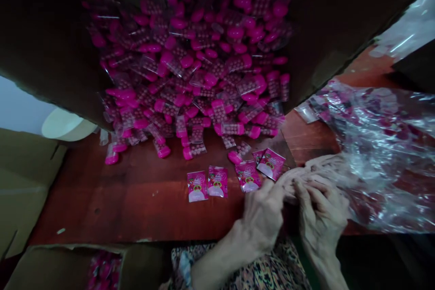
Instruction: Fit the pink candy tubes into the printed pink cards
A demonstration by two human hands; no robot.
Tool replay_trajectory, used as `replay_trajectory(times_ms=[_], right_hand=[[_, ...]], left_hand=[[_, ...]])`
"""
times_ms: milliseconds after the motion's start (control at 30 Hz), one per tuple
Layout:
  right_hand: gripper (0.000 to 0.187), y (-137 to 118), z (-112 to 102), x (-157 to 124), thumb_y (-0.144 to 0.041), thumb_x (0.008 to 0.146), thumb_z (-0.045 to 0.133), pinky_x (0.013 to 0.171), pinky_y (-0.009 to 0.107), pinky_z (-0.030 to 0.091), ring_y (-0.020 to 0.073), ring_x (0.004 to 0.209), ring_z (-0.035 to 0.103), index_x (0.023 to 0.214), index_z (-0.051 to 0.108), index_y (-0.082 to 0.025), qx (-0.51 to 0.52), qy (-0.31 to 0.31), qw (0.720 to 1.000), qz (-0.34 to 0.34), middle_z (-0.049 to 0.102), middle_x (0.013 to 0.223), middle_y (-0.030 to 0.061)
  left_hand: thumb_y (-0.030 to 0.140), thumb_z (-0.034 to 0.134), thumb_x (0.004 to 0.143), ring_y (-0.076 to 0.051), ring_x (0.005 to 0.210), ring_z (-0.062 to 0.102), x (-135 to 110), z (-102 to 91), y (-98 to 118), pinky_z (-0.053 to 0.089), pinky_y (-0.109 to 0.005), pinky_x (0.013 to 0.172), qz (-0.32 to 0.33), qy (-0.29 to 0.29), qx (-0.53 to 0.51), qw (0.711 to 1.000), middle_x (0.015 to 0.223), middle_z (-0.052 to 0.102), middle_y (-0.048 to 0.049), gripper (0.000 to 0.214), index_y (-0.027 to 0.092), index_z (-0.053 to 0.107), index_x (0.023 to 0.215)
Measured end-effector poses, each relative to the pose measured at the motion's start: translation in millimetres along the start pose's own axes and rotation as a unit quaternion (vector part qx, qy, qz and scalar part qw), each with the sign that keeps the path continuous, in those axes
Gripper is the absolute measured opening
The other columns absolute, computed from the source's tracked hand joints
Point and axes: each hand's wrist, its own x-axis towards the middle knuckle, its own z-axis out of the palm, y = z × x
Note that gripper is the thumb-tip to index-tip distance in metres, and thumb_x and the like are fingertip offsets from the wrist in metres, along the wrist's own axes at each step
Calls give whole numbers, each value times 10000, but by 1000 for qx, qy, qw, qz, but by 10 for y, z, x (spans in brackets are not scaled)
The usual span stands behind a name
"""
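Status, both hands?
Left grip, right grip at crumpled clear plastic bag. Printed pink sachets beside them on red tabletop. Pink-capped tubes heaped beyond.

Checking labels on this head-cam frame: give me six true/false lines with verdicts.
1. The right hand touches a clear plastic bag. True.
2. The left hand grips scissors. False: the left hand is beside the right hand, near the bag, with no scissors visible.
3. A heap of pink packs spills onto a wooden table. True.
4. The flat packets near the hands are blue. False: the flat packets are pink.
5. A cardboard box at lower left holds pink items. True.
6. The heap lies inside the bag. False: it lies apart from the bag.
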Motion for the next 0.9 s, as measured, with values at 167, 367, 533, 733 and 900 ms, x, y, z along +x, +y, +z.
replay_trajectory(times_ms=[167,367,533,733,900], right_hand=[[204,-769,145,-88,-242,851,567,854,448,386,259,954,499,1042,628,-204,46,-44,997,-34,586,977,91],[40,-1376,704,-402,-202,813,630,790,358,375,230,922,426,817,659,-230,122,-262,945,-150,599,855,37],[90,-1307,803,-486,-144,807,626,784,339,352,220,898,402,743,638,-206,116,-268,939,-183,566,783,33],[152,-1325,837,-488,-98,832,565,709,316,376,212,815,421,704,601,-170,121,-251,939,-202,563,736,46],[208,-1309,827,-439,-133,878,502,685,306,392,197,769,434,694,595,-165,166,-212,943,-197,569,709,42]], left_hand=[[261,585,784,-194,775,617,-84,-870,36,469,-307,794,93,177,136,970,825,686,-54,152,231,708,867],[359,628,742,-130,516,513,-325,-1736,-206,417,-231,531,32,339,145,929,595,628,-9,229,161,677,846],[408,631,722,-120,495,502,-395,-1773,-380,373,-215,457,-5,323,87,942,590,645,-28,297,136,676,830],[392,617,741,-114,500,503,-264,-1621,-299,387,-214,477,25,267,101,958,627,668,-41,257,147,678,795],[420,624,734,-121,515,519,-243,-1572,-248,396,-213,492,36,271,95,957,619,667,-42,282,149,695,760]])
